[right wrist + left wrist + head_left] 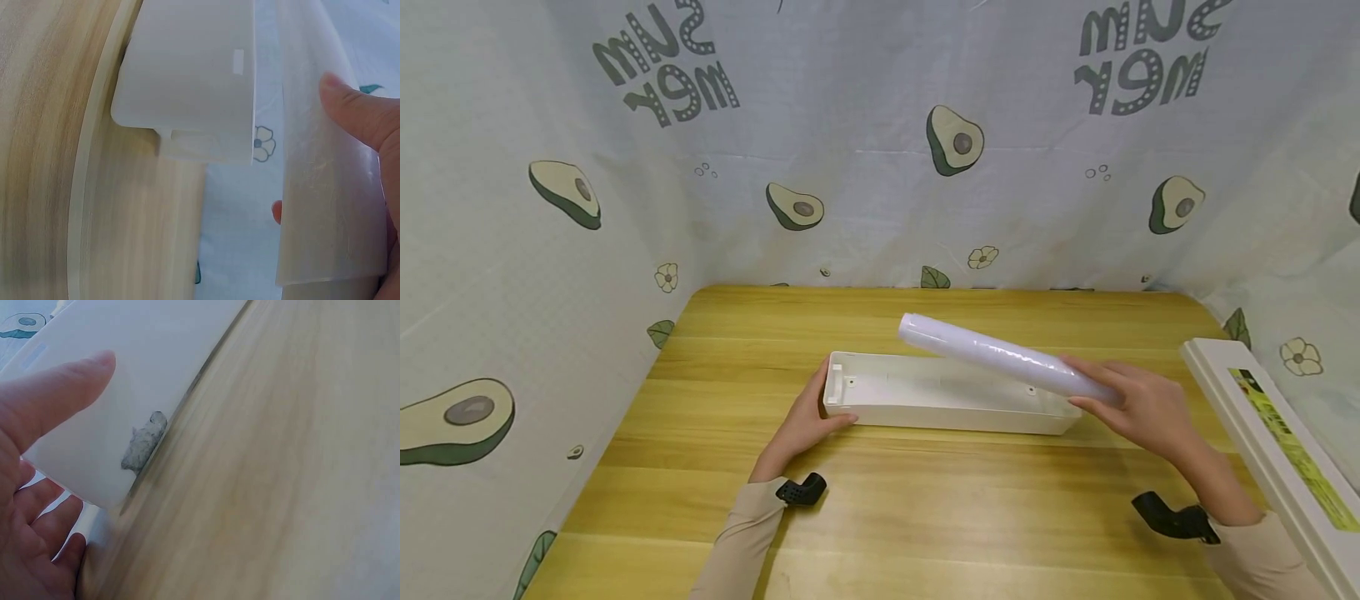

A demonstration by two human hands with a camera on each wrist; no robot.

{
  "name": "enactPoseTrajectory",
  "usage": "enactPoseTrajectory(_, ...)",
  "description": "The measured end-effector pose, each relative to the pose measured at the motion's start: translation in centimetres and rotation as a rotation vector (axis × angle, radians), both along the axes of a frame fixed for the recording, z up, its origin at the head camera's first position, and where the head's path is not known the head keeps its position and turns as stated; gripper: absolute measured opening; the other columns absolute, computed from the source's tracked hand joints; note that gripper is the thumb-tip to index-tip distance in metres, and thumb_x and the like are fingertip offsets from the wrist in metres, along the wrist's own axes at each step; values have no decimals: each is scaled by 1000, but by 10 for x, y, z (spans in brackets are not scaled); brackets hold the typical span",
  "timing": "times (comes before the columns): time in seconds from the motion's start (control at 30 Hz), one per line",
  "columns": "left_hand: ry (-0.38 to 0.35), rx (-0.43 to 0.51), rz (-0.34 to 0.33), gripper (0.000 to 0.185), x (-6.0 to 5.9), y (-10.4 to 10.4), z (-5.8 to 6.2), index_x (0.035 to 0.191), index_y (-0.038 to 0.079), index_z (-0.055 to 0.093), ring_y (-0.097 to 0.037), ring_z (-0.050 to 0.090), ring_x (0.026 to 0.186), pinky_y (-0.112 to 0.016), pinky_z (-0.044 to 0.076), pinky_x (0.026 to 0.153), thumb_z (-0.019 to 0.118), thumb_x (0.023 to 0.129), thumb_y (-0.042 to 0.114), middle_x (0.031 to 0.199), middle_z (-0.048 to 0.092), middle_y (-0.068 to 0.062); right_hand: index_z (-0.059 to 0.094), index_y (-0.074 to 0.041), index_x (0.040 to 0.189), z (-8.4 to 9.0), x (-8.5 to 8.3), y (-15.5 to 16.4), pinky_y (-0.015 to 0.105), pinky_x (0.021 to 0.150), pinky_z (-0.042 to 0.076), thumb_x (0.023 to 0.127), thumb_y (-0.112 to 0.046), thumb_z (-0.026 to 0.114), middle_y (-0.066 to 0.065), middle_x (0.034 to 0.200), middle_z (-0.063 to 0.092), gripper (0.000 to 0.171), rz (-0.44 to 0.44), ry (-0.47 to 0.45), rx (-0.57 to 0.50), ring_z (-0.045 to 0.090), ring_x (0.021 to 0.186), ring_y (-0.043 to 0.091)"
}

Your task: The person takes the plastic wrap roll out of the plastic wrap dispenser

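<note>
A long white open-topped box (940,417) lies across the middle of the wooden table. My left hand (805,417) grips its left end, thumb against the front wall and the other fingers round the end. In the left wrist view a torn grey patch (145,444) shows low on the box's wall. My right hand (1138,404) holds a roll of clear plastic film (992,352) near its right end. The roll slants above the box, its far left end higher and past the box's back edge. In the right wrist view my thumb lies along the film roll (331,187).
At the table's right edge lies a long white lid (1213,367) with a yellow-green label (1292,446). The wooden table (940,517) runs back to a hanging cloth (865,125) printed with avocados. Both wrists wear black camera mounts (1176,518).
</note>
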State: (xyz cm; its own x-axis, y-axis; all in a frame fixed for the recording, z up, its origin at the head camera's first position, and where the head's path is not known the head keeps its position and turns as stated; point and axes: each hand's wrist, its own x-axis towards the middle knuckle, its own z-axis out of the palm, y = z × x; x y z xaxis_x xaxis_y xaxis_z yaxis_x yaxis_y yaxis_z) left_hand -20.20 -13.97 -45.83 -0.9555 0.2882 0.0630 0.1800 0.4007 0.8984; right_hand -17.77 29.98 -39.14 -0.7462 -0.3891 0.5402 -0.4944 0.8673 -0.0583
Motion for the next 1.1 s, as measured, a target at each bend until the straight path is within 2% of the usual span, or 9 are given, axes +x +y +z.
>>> enactPoseTrajectory(0.13,18,13,7,102,-8,-3,-19,152,8,7,-31,21,144,-49,17,117,76,77,13,157,19,-12,60,-29,126,1,2,2,21,46,33,60,-24,83,11,90,72,70,-13,0,-1,62,62,22)
enactPoseTrajectory(0.27,39,29,2,102,-11,-5,-24,152,11,9,-29,22,144,-49,19,117,77,77,17,157,20,-10,61,-29,126,1,4,3,21,46,33,61,-26,83,11,90,72,68,-29,-5,-7,61,61,22)
enactPoseTrajectory(0.63,37,47,-11,103,-8,-5,-24,153,15,8,-29,25,142,-49,23,115,77,77,17,157,21,-9,60,-29,126,1,10,6,20,44,31,65,-30,81,12,90,72,65,-60,-13,-13,59,60,21)
enactPoseTrajectory(0.8,40,59,-6,102,-7,-5,-23,152,13,9,-31,26,142,-50,22,115,77,77,15,156,22,-11,60,-27,126,1,12,8,22,46,34,67,-32,80,14,91,72,63,-85,-26,-19,60,62,22)
enactPoseTrajectory(0.93,15,60,-22,100,0,-2,-6,152,7,7,-32,23,143,-49,21,116,75,78,10,156,20,-15,59,-26,128,1,14,11,26,49,38,67,-30,81,17,95,72,65,-98,-42,-21,63,66,25)
enactPoseTrajectory(1.03,13,60,-23,101,-1,-2,-7,152,7,7,-32,23,143,-49,21,116,75,78,11,156,20,-15,59,-26,128,1,16,13,29,50,40,67,-30,81,18,96,71,65,-96,-39,-29,64,69,28)
enactPoseTrajectory(1.1,31,60,-22,102,-3,-2,-13,152,9,8,-32,25,142,-50,22,115,76,77,14,156,22,-13,59,-25,128,1,17,15,30,51,41,67,-30,81,18,96,71,65,-101,-36,-33,64,69,29)
